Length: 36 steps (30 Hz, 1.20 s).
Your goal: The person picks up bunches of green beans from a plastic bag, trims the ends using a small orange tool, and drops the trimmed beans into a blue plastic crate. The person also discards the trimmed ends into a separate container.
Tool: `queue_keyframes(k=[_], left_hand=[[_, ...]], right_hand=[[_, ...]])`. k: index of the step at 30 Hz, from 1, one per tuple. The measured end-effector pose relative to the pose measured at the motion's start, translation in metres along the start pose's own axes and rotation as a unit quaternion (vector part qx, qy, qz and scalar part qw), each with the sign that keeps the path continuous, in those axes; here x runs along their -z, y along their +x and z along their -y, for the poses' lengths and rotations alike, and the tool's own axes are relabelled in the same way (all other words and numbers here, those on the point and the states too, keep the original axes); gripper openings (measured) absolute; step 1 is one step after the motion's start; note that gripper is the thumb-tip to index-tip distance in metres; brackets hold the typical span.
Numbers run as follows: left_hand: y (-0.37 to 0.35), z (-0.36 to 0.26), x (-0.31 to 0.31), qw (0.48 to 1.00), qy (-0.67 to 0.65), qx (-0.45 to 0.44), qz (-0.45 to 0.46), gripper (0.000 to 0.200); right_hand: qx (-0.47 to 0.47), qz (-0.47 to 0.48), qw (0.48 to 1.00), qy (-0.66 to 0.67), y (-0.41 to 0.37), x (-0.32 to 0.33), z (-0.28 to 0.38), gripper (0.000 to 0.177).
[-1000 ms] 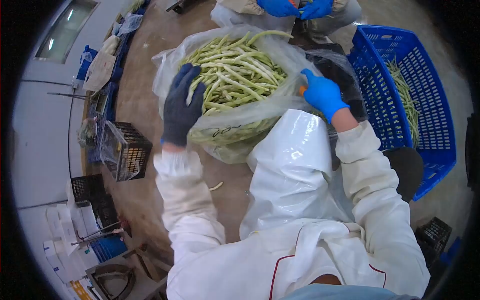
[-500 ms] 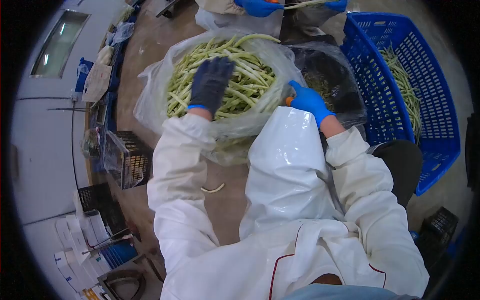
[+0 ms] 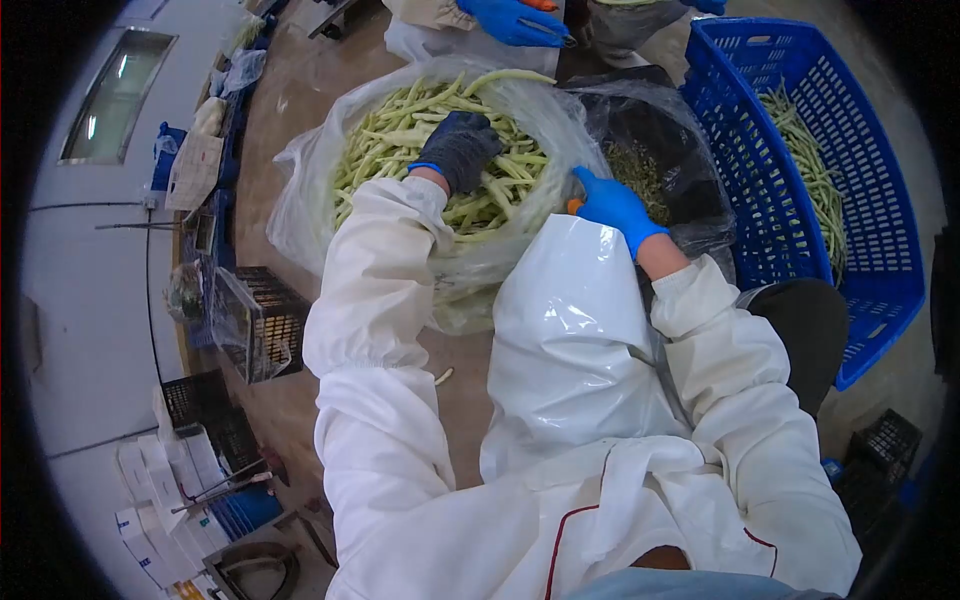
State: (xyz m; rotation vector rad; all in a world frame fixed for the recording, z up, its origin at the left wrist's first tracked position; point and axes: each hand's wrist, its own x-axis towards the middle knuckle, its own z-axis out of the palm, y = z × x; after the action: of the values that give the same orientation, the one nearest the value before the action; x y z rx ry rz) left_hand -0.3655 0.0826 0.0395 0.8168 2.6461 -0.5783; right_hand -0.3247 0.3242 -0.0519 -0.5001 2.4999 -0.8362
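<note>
A clear plastic bag (image 3: 300, 225) stands open with long green beans (image 3: 395, 140) heaped in it. My left hand (image 3: 458, 152), in a dark grey glove, is on the beans with its fingers curled down; whether it grips any is hidden. Just right of the bag, my right hand (image 3: 615, 208), in a blue glove, is closed around a tool with an orange handle (image 3: 575, 206). Its index finger lies along the bag's edge, and the rest of the tool is hidden.
A black plastic-lined container (image 3: 690, 170) holding green scraps (image 3: 640, 175) is right of the bag. Beyond it stands a blue crate (image 3: 880, 200) with beans inside. A co-worker's blue-gloved hand (image 3: 515, 22) shows at the top. A black crate (image 3: 275, 325) sits at left.
My left hand has moved right over the beans, and its fingers have gone from extended to curled. My right hand has barely moved. The co-worker's hand at the top has shifted.
</note>
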Motion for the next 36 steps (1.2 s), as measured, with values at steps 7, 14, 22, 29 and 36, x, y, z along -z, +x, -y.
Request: queue_keyframes(k=[7, 14, 22, 29, 36], left_hand=[[0.018, 0.001, -0.028, 0.996, -0.009, 0.048, -0.077, 0.025], [-0.030, -0.025, -0.028, 0.976, -0.067, 0.077, -0.190, 0.025], [-0.105, -0.033, -0.057, 0.907, -0.145, 0.103, -0.381, 0.043], [-0.090, 0.013, -0.060, 0.911, -0.193, 0.132, -0.341, 0.043], [0.022, 0.029, -0.062, 0.946, -0.018, 0.118, -0.303, 0.040]], right_hand=[[0.014, -0.018, 1.000, -0.001, -0.003, -0.005, -0.002, 0.068], [0.060, -0.234, 0.968, 0.067, 0.015, 0.040, 0.012, 0.030], [0.115, -0.430, 0.893, -0.067, 0.144, 0.054, 0.065, 0.032], [0.018, -0.209, 0.975, -0.078, 0.155, 0.057, 0.041, 0.039], [0.086, -0.272, 0.958, -0.011, 0.106, 0.056, 0.037, 0.038]])
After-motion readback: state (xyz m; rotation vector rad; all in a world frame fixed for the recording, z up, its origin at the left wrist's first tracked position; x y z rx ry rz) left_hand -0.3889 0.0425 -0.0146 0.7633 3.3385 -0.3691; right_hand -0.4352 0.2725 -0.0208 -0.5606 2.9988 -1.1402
